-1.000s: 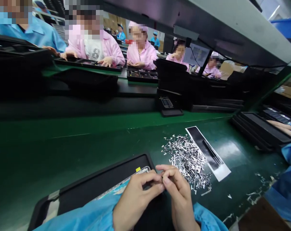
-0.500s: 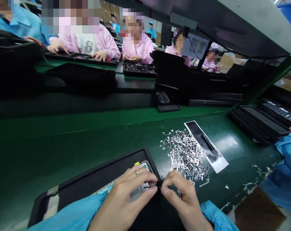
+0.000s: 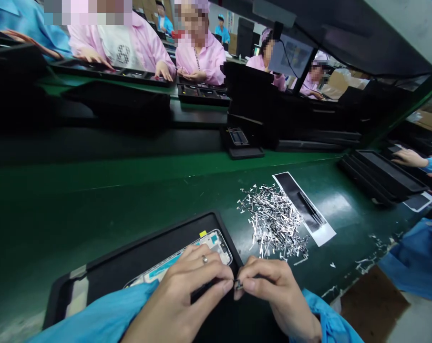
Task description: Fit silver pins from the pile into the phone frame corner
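My left hand (image 3: 192, 286), a ring on one finger, is closed in a pinch above the near edge of a black tray (image 3: 216, 216). Facing it, my right hand (image 3: 275, 288) pinches too, and the fingertips of both hands nearly meet. Between them is a tiny dark-and-silver flex cable (image 3: 239, 285), gripped from both sides and mostly hidden by the fingers. A phone frame (image 3: 221, 240) with light-blue film and a yellow tab lies in the tray, partly covered by my left hand. Right of the tray spreads a pile of small silver-and-black flex cables (image 3: 273, 221).
Tweezers (image 3: 311, 209) lie on a black-and-white sheet (image 3: 325, 237) beside the pile. Stacked black trays (image 3: 384, 176) stand at the right, near a co-worker's hand (image 3: 411, 157). A phone part (image 3: 238, 136) sits in a black holder at the back. Co-workers sit across the bench.
My hands have shifted off the phone frame, uncovering more of it. The small flex cable now shows between my fingertips. A co-worker's hands have come into view at the right.
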Available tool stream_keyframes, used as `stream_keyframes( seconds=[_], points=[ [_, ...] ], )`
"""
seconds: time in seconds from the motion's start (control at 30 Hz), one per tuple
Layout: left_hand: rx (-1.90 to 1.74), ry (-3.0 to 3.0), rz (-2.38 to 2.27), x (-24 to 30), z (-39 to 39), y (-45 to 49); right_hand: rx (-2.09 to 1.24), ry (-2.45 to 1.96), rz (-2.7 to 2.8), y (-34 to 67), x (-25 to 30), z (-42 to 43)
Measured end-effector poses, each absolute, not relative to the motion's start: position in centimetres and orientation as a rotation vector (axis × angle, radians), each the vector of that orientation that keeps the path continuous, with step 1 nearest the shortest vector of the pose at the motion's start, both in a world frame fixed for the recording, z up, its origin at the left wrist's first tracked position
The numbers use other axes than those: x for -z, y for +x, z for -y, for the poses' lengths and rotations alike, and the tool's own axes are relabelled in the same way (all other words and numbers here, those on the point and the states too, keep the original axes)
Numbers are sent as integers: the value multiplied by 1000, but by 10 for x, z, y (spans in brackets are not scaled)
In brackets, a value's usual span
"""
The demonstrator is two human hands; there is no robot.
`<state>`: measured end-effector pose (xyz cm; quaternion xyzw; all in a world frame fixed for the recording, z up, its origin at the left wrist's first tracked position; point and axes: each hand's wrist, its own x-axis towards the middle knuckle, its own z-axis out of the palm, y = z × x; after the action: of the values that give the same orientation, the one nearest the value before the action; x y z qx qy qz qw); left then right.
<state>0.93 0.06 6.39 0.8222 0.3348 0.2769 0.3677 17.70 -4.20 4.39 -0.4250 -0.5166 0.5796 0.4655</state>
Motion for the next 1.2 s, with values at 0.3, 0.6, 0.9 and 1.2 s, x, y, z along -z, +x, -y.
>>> stream_keyframes(
  seconds=[0.3, 0.6, 0.9, 1.2],
  points=[
    [-680, 1978, -890, -69, -3, 11, -1513, -985, 1136, 176, -43, 42],
    [-771, 2037, -905, -62, 0, 8, -1388, -1071, 1197, 173, -39, 45],
    [-880, 2199, -851, -60, 6, 6, -1109, -1223, 1468, 170, -43, 46],
    [-753, 2276, -1105, -47, -14, -18, -440, -1369, 2069, 161, -22, 50]
  ],
)
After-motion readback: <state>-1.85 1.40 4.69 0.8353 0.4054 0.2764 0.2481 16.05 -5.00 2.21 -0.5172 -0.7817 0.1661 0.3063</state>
